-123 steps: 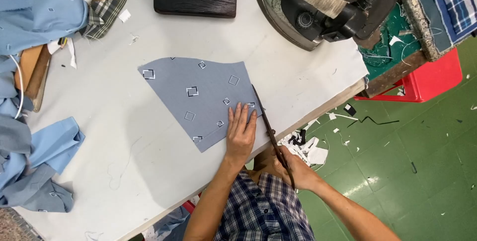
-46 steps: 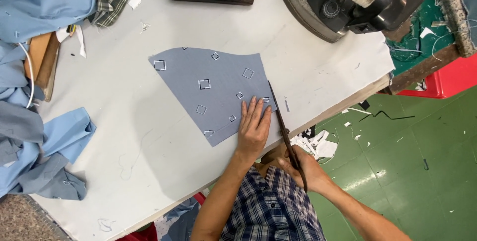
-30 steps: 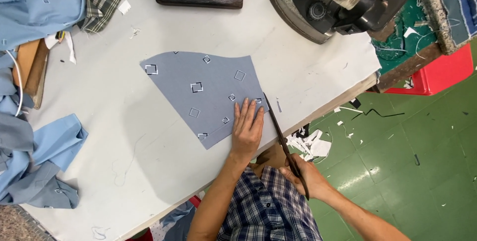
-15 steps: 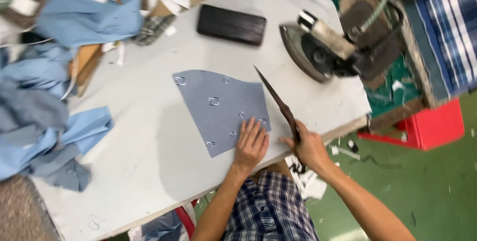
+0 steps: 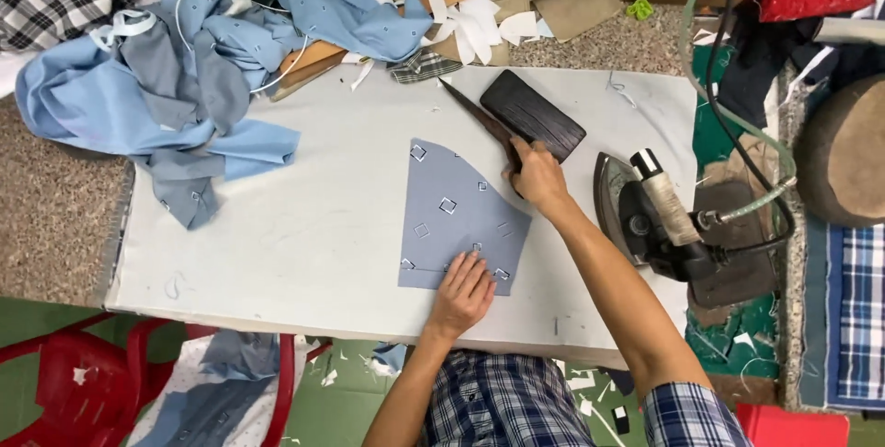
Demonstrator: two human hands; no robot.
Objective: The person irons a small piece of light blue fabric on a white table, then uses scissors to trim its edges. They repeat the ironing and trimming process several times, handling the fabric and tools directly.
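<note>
The right hand (image 5: 536, 178) was closed round the handles of long dark shears (image 5: 477, 118), their blades shut and pointing up and left, past the top edge of the cloth and beside a dark block (image 5: 533, 115). The left hand (image 5: 464, 292) lay flat and open, fingers spread, pressing the near edge of the cloth (image 5: 456, 221) and gripping nothing. That cloth, a grey-blue cut piece printed with small squares, lay flat on the white surface (image 5: 295, 244), roughly central, with its straight edge toward the person and its curved edge toward the shears.

To handle the piece well here, it seemed best to keep the left palm flat so the cloth could not creep, and to bring the blades back low along the surface rather than lifting the fabric; the shears' point was close to the block, so the swing needed care.

An iron (image 5: 645, 217) sat just right of the right forearm, its cord running off toward the top edge. A heap of blue and grey fabric (image 5: 175, 88) lay at the far left corner, well apart from the cut piece, with white strips (image 5: 456, 5) and a wooden stick (image 5: 415, 14) beyond it. A red chair (image 5: 92, 382) stood below the surface's near edge.
</note>
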